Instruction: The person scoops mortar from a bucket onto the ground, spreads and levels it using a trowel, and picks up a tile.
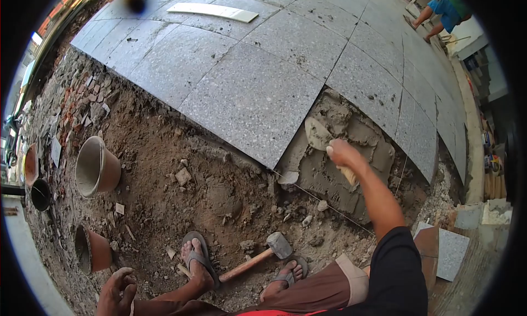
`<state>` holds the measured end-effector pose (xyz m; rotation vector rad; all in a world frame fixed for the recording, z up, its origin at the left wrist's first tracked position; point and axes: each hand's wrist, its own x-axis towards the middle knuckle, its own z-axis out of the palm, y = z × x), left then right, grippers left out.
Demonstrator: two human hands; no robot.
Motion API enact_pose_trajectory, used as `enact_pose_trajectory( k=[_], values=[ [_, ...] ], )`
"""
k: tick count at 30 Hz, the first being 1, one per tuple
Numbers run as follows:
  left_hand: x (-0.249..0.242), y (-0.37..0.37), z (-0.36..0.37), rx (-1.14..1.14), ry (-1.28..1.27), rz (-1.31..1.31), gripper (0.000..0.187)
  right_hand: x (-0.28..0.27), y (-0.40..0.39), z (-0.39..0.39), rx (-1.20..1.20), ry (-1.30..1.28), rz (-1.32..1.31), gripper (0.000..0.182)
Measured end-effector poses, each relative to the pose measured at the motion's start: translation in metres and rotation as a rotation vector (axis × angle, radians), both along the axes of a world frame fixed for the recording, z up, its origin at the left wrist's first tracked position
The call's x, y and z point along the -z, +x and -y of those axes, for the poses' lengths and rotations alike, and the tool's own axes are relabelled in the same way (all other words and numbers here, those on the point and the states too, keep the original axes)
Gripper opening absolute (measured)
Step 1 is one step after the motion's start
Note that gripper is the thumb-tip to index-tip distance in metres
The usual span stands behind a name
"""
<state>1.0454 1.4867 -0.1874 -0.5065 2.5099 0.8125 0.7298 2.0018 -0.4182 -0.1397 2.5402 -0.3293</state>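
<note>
My right hand (pixel 341 154) is closed around the handle of a trowel (pixel 317 133), whose blade lies on the wet mortar (pixel 329 170). The mortar fills a gap beside a large grey speckled tile (pixel 252 102) and shows ridges and lumps. A thin string (pixel 347 216) runs along the mortar's near edge. At the lower left, my left hand (pixel 116 293) is raised over the dirt near my knee, fingers curled loosely and apart, holding nothing visible.
A mallet (pixel 255 262) lies between my sandalled feet. Buckets (pixel 104 170) stand or lie on the rubble at the left. A pale strip (pixel 213 11) rests on the tiles. Cut tiles (pixel 451 254) lie at the lower right. Another person (pixel 442 11) is at the upper right.
</note>
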Motion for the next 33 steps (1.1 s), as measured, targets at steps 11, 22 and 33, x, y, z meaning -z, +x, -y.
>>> enact_pose_trajectory(
  k=[11,22,33],
  values=[
    [0.008,-0.008,0.013,0.200,0.054,0.078,0.033,-0.038,0.072,-0.030,0.195,-0.009,-0.205,0.030],
    [-0.014,-0.047,-0.045,0.146,0.000,0.107,0.029,-0.005,-0.109,-0.055,0.234,0.282,0.021,0.021],
    [0.005,-0.070,-0.037,0.124,-0.033,0.179,0.041,0.030,0.011,-0.001,0.178,-0.069,0.075,0.030]
  ],
)
